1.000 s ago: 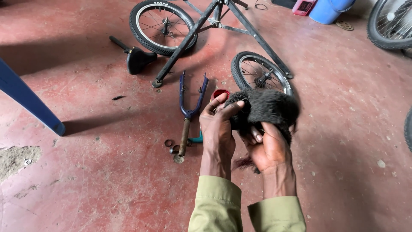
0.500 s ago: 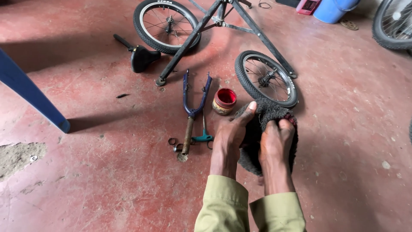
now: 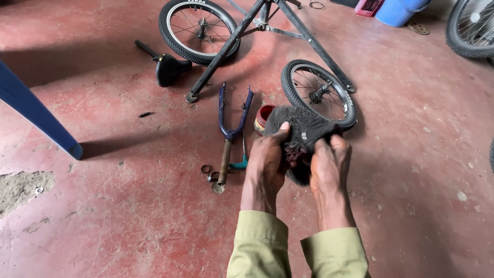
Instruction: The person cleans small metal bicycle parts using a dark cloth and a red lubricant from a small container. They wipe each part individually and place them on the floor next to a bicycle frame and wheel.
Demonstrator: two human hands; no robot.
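Observation:
Both my hands hold a dark grey knitted rag (image 3: 301, 128) in front of me, above the red floor. My left hand (image 3: 268, 157) grips its left edge with the thumb on top. My right hand (image 3: 329, 162) pinches its right side. Just behind the rag a small red round tin (image 3: 262, 116) stands on the floor, partly hidden. A blue bicycle fork (image 3: 230, 128) with a rusty steerer lies to the left of my hands, with small rings (image 3: 207, 170) and a teal-handled tool (image 3: 241, 163) by its lower end.
A small bicycle wheel (image 3: 319, 92) lies flat behind the rag. A black bicycle frame (image 3: 267, 25) with a mounted wheel (image 3: 198, 28) stands farther back, a black saddle (image 3: 167, 67) beside it. A blue leg (image 3: 36, 110) slants at left; a blue bucket (image 3: 399, 10) sits far right.
My hands have lifted the rag back up from lower down near the floor, so it again covers part of the red tin. The view has shifted a little.

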